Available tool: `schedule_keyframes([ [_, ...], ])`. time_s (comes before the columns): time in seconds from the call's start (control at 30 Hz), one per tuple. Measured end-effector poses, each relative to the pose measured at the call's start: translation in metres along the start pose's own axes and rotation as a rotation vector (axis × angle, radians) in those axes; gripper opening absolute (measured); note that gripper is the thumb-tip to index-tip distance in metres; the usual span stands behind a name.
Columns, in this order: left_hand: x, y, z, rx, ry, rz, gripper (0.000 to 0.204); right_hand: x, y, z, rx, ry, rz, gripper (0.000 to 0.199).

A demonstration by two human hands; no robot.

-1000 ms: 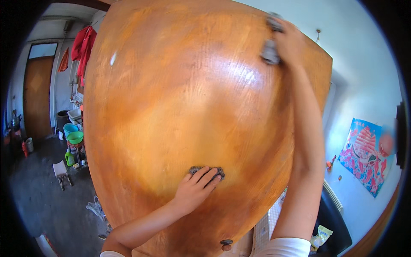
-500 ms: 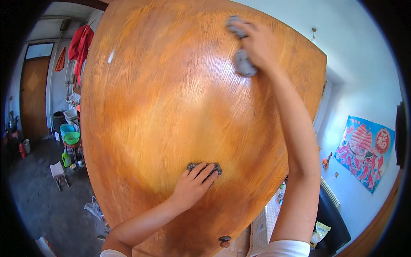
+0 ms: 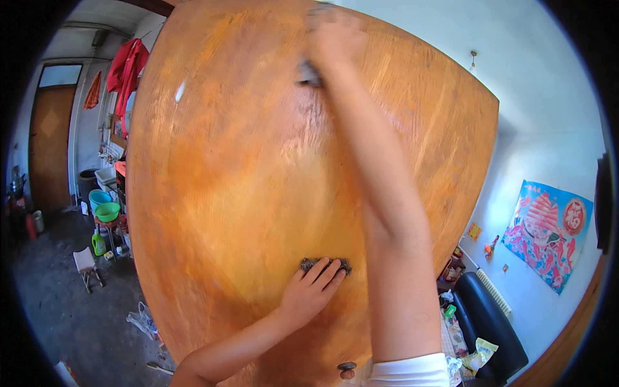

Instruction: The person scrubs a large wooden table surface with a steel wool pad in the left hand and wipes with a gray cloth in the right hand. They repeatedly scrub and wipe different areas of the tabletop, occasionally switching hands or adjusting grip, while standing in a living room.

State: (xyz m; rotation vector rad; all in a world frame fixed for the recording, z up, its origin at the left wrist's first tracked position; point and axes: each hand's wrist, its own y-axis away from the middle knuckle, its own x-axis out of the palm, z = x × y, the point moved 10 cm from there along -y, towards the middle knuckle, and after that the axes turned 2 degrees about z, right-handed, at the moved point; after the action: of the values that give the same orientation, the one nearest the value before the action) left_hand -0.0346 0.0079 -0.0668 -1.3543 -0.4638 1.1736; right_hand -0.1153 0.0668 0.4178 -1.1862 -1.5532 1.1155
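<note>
A tall orange-brown wooden door fills the middle of the view, glossy and streaked. My left hand presses flat on its lower part, fingers over a dark steel-wool pad. My right hand reaches high up the panel, blurred, gripping a grey cloth against the wood. A small round knob shows at the door's bottom edge.
To the left are a brown room door, red clothes on the wall, green and blue basins and a small white stool. On the right are a colourful wall poster, a black sofa and a littered table.
My right hand with the cloth has swept leftward across the top of the door, from its upper right toward the upper middle. My left hand has stayed on the pad.
</note>
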Motion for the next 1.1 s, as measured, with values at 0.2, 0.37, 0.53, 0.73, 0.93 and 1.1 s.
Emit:
schedule_keyframes([
  [0.2,-0.003,0.002,0.009,-0.009,-0.021,0.007,0.046,-0.01,0.011,0.005,-0.341,-0.24,-0.04,0.058],
  [0.37,0.0,-0.002,0.002,0.009,0.038,-0.015,0.045,-0.038,0.006,-0.226,-0.167,-0.142,-0.106,0.053],
  [0.53,-0.047,-0.041,0.032,-0.068,0.171,-0.092,0.045,-0.073,0.106,-0.305,-0.25,-0.551,-0.036,0.058],
  [0.73,-0.145,-0.26,0.067,0.19,-0.136,-0.626,0.031,-0.118,0.189,-0.318,-0.212,-0.432,0.029,0.062],
  [0.93,-0.169,-0.431,0.09,0.188,-0.323,-0.527,0.022,-0.114,0.18,-0.3,-0.265,-0.514,-0.093,0.061],
  [1.1,-0.105,-0.432,0.065,0.197,-0.492,-0.471,0.028,-0.114,0.189,-0.313,-0.251,-0.533,-0.127,0.056],
])
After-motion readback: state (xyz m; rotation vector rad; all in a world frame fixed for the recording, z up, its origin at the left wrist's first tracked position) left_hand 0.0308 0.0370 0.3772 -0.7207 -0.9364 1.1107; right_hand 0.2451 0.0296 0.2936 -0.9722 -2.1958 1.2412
